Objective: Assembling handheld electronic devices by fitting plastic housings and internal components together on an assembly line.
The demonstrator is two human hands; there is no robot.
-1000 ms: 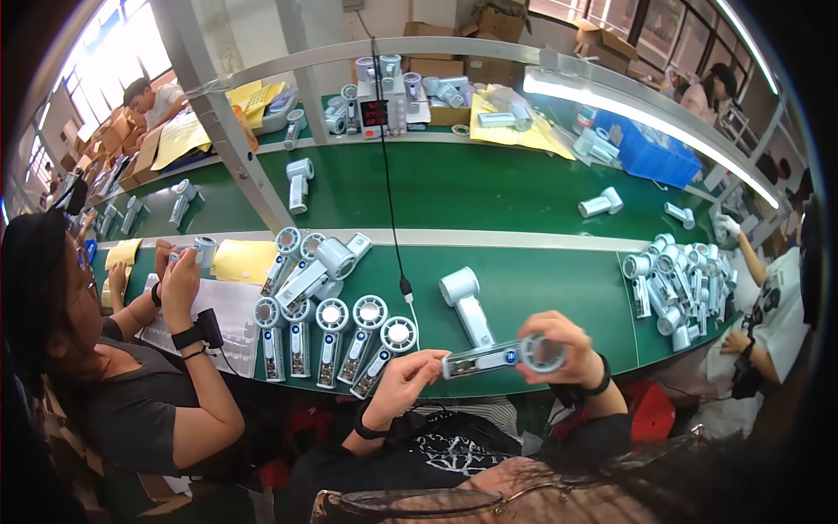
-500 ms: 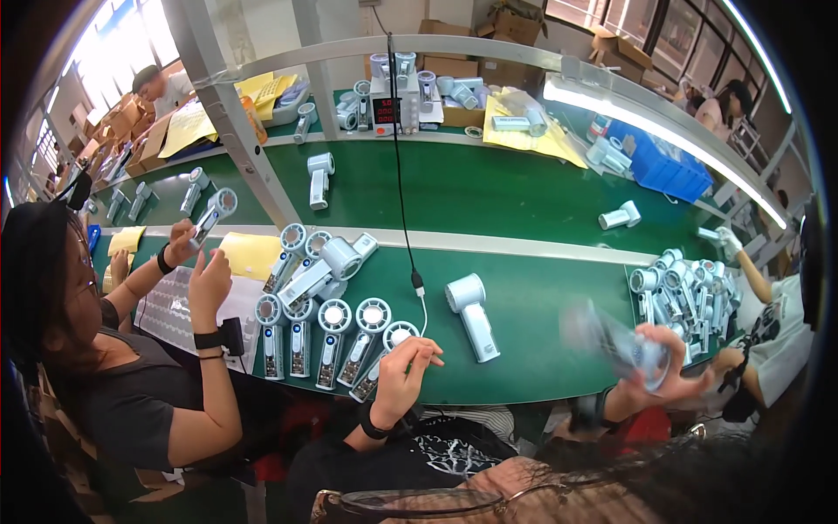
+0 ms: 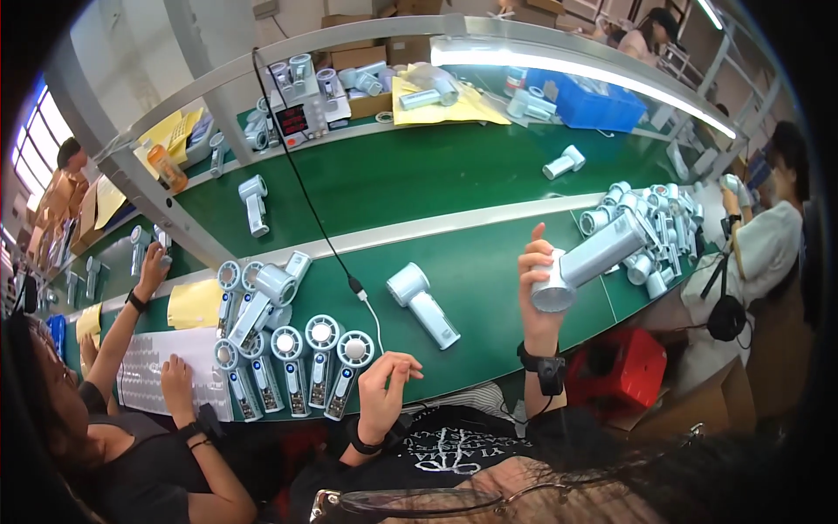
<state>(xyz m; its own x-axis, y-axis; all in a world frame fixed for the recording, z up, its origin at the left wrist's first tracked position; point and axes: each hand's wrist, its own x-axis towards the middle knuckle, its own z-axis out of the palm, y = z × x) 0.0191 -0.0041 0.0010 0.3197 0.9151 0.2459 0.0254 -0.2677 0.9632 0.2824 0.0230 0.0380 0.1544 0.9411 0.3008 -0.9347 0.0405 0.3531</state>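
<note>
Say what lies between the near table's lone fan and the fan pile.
In the head view: green tabletop, with the right hand holding another fan in front.

Green work surface (image 3: 489, 284), with a curved appearance, spanning the lower half of the frame. At lower left lies a row of five pale-blue handheld fans (image 3: 294, 384), round heads toward the top; more fans (image 3: 253, 319) overlap behind them. Farther left are a yellow sheet (image 3: 194, 307) and a white sheet (image 3: 144, 371). A lone fan (image 3: 432, 319) lies at centre, its handle pointing to the lower right. At right, a dense heap of fans (image 3: 672, 229) occupies the surface.
</note>
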